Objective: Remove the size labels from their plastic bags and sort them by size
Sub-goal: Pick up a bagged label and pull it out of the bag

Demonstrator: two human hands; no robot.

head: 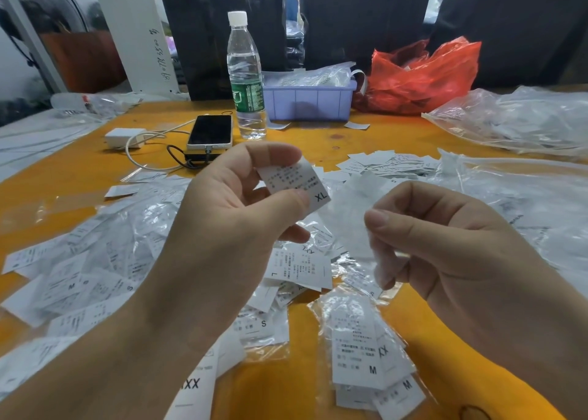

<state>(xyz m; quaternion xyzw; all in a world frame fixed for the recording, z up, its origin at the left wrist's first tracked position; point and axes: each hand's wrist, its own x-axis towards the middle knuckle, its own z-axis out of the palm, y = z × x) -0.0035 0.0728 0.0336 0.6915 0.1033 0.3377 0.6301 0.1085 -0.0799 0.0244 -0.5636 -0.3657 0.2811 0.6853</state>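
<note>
Head view: left hand pinches white XL label; right hand pinches clear bag.

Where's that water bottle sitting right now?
The water bottle stands upright at the far middle of the orange table, just left of the purple bin and right behind the phone.
</note>
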